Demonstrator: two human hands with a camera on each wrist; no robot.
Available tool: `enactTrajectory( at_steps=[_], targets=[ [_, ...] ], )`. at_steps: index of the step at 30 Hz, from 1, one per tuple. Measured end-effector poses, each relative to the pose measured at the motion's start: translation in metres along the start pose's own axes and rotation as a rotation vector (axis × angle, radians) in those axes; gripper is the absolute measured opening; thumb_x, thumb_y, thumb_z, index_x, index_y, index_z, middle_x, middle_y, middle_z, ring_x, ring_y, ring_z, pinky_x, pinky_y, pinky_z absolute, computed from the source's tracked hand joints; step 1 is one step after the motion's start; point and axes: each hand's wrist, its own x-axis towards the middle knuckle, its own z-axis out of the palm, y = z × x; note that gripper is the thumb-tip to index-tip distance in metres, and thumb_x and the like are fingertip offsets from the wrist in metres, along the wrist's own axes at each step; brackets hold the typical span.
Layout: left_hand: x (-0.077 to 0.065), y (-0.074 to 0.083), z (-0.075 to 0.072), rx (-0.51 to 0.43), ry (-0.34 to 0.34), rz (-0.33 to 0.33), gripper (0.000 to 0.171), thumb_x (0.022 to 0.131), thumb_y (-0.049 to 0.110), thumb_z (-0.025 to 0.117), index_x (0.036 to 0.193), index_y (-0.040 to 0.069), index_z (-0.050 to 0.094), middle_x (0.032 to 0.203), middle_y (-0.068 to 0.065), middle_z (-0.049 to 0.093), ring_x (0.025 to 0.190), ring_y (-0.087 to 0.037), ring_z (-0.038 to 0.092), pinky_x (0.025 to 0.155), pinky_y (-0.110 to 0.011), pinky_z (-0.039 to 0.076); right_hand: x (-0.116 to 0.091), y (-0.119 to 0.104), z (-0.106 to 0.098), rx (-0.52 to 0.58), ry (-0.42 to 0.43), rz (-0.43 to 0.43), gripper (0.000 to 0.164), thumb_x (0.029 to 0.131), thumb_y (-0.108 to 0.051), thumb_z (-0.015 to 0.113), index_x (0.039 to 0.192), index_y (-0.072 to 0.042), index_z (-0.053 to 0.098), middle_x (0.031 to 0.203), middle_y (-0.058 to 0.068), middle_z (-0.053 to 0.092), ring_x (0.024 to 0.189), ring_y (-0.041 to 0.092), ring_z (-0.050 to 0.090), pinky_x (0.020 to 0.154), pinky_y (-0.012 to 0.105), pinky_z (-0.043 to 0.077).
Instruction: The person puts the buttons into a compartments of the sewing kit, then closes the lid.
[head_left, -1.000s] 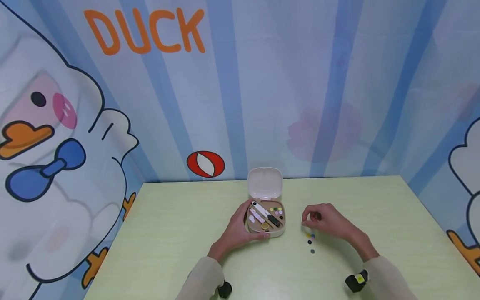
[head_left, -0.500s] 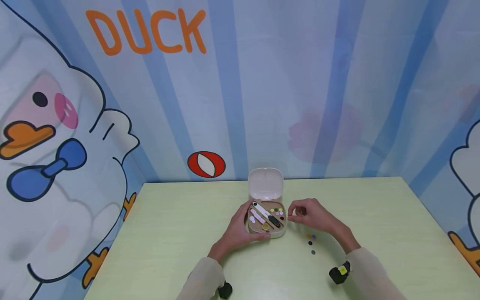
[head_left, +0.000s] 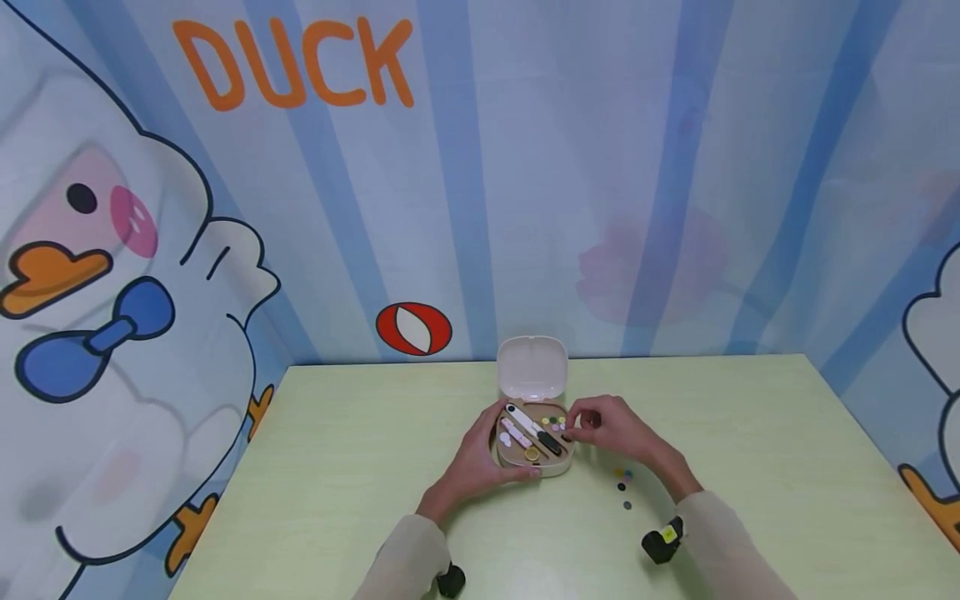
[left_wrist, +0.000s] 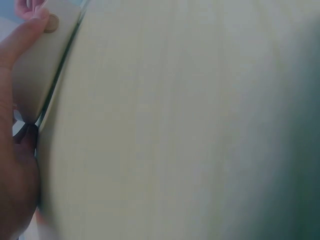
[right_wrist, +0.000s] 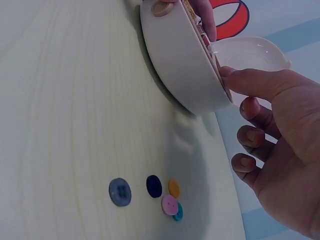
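White box (right_wrist: pixel 176 56), lid (head_left: pixel 532 367) up, on bench (head_left: pixel 360 442); left hand (head_left: pixel 483 457) grips its left side. Right hand (head_left: pixel 617 429) at right edge, fingers curled, can't tell if pinching anything. Box likely light, stiff: brace walls. Loose buttons (right_wrist: pixel 169 205) probably slippery: pinch edges.

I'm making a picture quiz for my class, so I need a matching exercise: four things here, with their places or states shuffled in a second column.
Column one:
1. left hand
2. lid
3. pink button
4. right hand

Column two:
A. on the table, partly hiding the teal button in the right wrist view
B. at the box's right edge
C. gripping the box's left side
D. standing open at the box's back

Pairs: 1-C, 2-D, 3-A, 4-B
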Motion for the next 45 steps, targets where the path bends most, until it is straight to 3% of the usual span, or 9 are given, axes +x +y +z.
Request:
enactTrajectory(
  at_steps=[15, 23, 30, 34, 45],
  targets=[
    [-0.002, 0.002, 0.001, -0.006, 0.0, -0.012, 0.121, 0.072, 0.059, 0.091, 0.166, 0.026, 0.023, 0.165, 0.002, 0.034, 0.15, -0.023, 0.033, 0.12, -0.055, 0.033, 0.005, -0.001, 0.007, 0.004, 0.009, 0.092, 0.005, 0.094, -0.016, 0.079, 0.092, -0.017, 0.074, 0.074, -0.006, 0.057, 0.069, 0.013, 0.051, 0.059, 0.024, 0.041],
    [-0.002, 0.001, 0.001, -0.015, 0.008, 0.018, 0.12, 0.072, 0.058, 0.091, 0.165, 0.025, 0.023, 0.165, 0.003, 0.035, 0.15, -0.022, 0.034, 0.12, -0.054, 0.033, 0.003, -0.002, 0.007, 0.026, 0.014, 0.051, 0.005, 0.095, -0.018, 0.078, 0.098, -0.013, 0.078, 0.074, -0.005, 0.059, 0.068, 0.013, 0.051, 0.057, 0.024, 0.041],
    [-0.001, 0.002, 0.0, -0.011, 0.007, 0.02, 0.119, 0.072, 0.056, 0.092, 0.165, 0.024, 0.025, 0.164, 0.002, 0.035, 0.15, -0.022, 0.034, 0.121, -0.052, 0.032, -0.003, -0.001, 0.002, 0.032, 0.03, 0.058, 0.018, 0.097, -0.024, 0.076, 0.11, -0.013, 0.077, 0.075, -0.004, 0.059, 0.067, 0.013, 0.051, 0.057, 0.025, 0.042],
    [0.0, 0.001, 0.0, -0.014, 0.006, 0.015, 0.119, 0.072, 0.056, 0.093, 0.165, 0.025, 0.025, 0.164, 0.003, 0.035, 0.15, -0.022, 0.033, 0.121, -0.053, 0.031, -0.008, 0.0, -0.005, 0.026, 0.035, 0.045, 0.024, 0.096, -0.023, 0.077, 0.117, -0.011, 0.075, 0.073, -0.004, 0.058, 0.064, 0.012, 0.05, 0.055, 0.025, 0.042],
    [0.0, 0.0, 0.001, -0.015, 0.004, -0.001, 0.12, 0.071, 0.059, 0.092, 0.165, 0.028, 0.024, 0.165, 0.004, 0.034, 0.151, -0.022, 0.032, 0.121, -0.053, 0.031, -0.034, 0.008, -0.026, -0.003, 0.007, 0.007, 0.029, 0.094, -0.02, 0.079, 0.119, -0.005, 0.072, 0.072, -0.006, 0.056, 0.063, 0.009, 0.048, 0.055, 0.024, 0.042]
  ],
)
